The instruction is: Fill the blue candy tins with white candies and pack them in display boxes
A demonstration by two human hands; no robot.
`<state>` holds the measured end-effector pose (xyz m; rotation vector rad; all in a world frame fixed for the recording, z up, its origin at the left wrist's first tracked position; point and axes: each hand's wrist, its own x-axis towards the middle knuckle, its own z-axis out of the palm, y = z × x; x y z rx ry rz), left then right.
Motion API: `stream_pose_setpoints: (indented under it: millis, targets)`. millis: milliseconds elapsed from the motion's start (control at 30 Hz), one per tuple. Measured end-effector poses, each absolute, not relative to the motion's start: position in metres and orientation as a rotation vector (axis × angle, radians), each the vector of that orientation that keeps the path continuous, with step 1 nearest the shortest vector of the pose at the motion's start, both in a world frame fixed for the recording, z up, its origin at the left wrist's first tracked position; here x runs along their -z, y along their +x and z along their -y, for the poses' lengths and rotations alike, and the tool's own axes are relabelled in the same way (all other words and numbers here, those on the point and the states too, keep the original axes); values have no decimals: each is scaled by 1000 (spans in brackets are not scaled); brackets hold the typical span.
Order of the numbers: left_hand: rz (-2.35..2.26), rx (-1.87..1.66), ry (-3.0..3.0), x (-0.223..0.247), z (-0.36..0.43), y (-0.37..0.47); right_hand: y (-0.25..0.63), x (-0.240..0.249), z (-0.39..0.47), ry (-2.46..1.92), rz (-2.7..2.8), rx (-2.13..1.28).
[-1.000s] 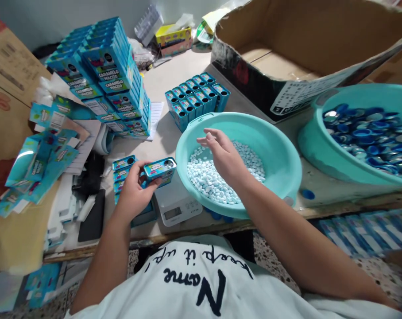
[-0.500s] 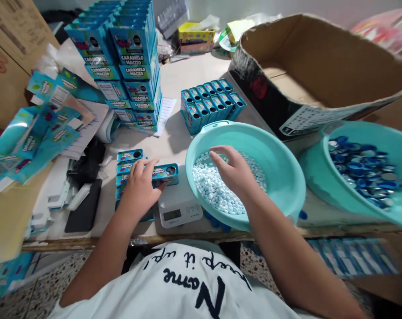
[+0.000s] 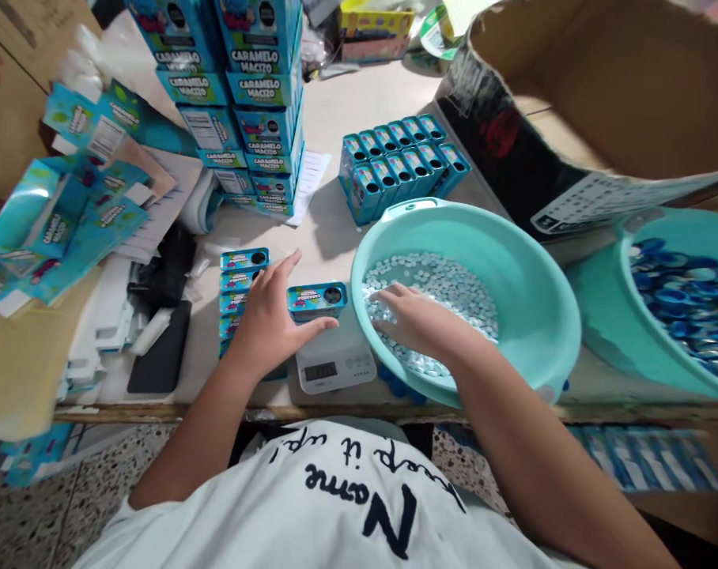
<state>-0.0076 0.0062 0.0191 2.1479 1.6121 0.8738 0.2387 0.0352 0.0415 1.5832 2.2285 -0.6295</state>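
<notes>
At the far left a printed cardboard carton (image 3: 32,39) stands beside a heap of unfolded blue packaging (image 3: 30,213), with a yellowish sheet (image 3: 20,387) in front of it and the speckled floor (image 3: 122,474) below. Loose papers (image 3: 151,213) and a flat black object (image 3: 160,348) come next on the pale worktop (image 3: 371,95), whose front edge is rough, bare wood. Further back rises a tall stack of blue boxes (image 3: 258,91) marked "CARAMELO MACIZO".

Near the front, a short column of small blue tins (image 3: 240,259) lies partly behind the left hand (image 3: 273,320). That hand's grip is spread, thumb well away from the fingers, with a single blue tin (image 3: 317,299) between them on the white scale (image 3: 344,367); whether the skin touches it I cannot tell.

Behind, a tight block of similar tins (image 3: 394,174) stands in two rows; a yellow box (image 3: 374,28) sits at the back. The right hand (image 3: 421,320) dips inside a teal basin (image 3: 549,316), fingers curled down among pale candies (image 3: 454,280); whether its grip pinches any I cannot tell.

Rightward, a big open cardboard box (image 3: 495,182) stands behind a second teal basin (image 3: 608,292) of shiny blue lids (image 3: 679,292). Below the worktop's edge, blue packs (image 3: 632,458) lie in a row.
</notes>
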Motion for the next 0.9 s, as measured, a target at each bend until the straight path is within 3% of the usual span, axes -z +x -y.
stream_pose_setpoints:
  millis: [900]
  targets:
    - [-1549,-920,2144,-21,-7,-11,233,-34,-40,1621,-2190,523]
